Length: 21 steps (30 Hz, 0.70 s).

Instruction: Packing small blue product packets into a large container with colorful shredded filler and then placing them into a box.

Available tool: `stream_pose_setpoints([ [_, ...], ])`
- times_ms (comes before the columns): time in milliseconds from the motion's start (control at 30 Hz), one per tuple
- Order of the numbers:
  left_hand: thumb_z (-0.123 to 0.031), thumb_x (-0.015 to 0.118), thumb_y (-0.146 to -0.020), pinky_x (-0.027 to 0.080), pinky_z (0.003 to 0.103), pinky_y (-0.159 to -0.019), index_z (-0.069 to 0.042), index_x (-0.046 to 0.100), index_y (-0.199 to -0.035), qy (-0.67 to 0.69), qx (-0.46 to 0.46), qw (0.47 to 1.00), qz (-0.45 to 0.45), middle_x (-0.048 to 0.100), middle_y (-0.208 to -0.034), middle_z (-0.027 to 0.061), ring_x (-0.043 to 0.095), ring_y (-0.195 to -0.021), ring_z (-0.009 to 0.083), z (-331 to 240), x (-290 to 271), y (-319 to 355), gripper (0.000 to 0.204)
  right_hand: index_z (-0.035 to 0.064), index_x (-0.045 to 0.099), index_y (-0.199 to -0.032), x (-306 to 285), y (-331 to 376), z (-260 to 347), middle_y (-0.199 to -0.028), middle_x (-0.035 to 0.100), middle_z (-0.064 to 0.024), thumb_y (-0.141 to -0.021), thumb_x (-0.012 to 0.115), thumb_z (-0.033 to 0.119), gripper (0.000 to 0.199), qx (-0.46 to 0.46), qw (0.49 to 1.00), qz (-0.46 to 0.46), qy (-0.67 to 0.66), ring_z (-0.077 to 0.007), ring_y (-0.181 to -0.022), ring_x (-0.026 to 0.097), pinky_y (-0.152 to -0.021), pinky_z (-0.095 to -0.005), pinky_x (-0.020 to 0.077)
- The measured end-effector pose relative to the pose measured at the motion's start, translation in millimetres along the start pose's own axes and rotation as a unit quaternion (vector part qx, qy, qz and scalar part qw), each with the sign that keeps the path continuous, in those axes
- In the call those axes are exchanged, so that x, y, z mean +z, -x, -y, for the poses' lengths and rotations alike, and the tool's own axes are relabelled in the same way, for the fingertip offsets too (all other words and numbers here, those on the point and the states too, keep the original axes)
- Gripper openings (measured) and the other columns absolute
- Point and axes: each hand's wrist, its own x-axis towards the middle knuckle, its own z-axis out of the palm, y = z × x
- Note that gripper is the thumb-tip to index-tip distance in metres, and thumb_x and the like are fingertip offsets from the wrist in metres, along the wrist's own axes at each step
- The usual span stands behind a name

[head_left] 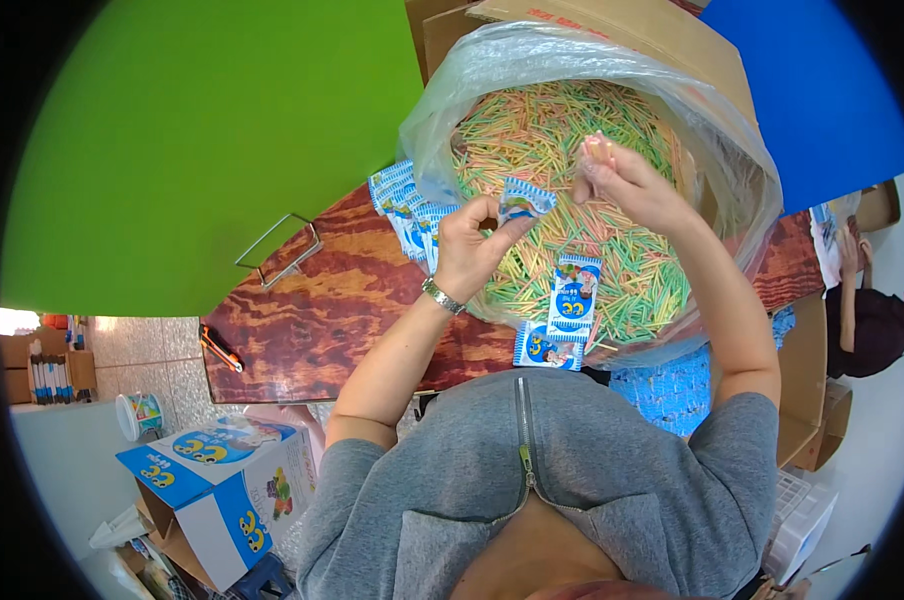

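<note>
My left hand (466, 247) pinches a small blue-and-white packet (525, 199) between thumb and fingers, above the near left of the candy heap. Over the middle right of the heap, my right hand (640, 190) is closed on several pastel candy sticks (599, 150), whose ends stick out past the fingertips. Beneath both hands lies a big heap of thin pink, yellow and green candy sticks (552, 125) inside a clear plastic bag (492, 55). Two more packets (574, 290) lie at the bag's near edge, one partly over the other. A bundle of packets (400, 205) rests left of the bag.
The bag sits in a cardboard box (662, 30) on a red-brown wood-grain table (322, 320). An orange box cutter (221, 348) and a wire stand (282, 250) lie at left. A green panel (212, 130) and a blue panel (812, 90) rise behind. Another person (865, 325) works at far right.
</note>
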Motion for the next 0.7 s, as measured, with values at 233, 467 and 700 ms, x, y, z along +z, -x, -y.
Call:
stream_pose_setpoints([
  [233,-0.011,0.082,-0.073,0.044,0.028,-0.051,-0.003,0.059,-0.078,-0.139,0.099,0.980,-0.101,0.060,-0.068,0.0062,0.056,-0.056,0.0163,-4,2,-2,0.025,0.0026,0.052,-0.095,1,-6,73,-0.073,0.059,-0.0154,-0.097,0.052,0.027,0.025,-0.042,0.928,0.132,0.347,-0.0305,-0.067,0.061,-0.061,-0.0423,0.0465],
  [467,-0.002,0.077,-0.070,0.046,0.034,-0.054,-0.002,0.058,-0.083,-0.234,0.198,0.945,-0.115,0.061,-0.076,0.0107,0.060,-0.063,0.0251,-3,-4,-4,0.023,-0.0002,0.054,-0.088,0,-19,73,-0.067,0.059,-0.0176,-0.096,0.055,0.027,0.028,-0.009,0.892,0.208,0.401,-0.0365,-0.064,0.062,-0.060,-0.0462,0.0453],
  [700,0.003,0.073,-0.066,0.049,0.037,-0.062,-0.002,0.059,-0.086,-0.266,0.260,0.923,-0.102,0.062,-0.081,0.0122,0.061,-0.074,0.0302,-5,-8,-2,0.025,-0.0010,0.056,-0.086,9,-41,85,-0.067,0.064,-0.0146,-0.096,0.054,0.027,0.029,0.131,0.836,0.283,0.451,-0.0267,-0.062,0.067,-0.058,-0.0403,0.0503],
])
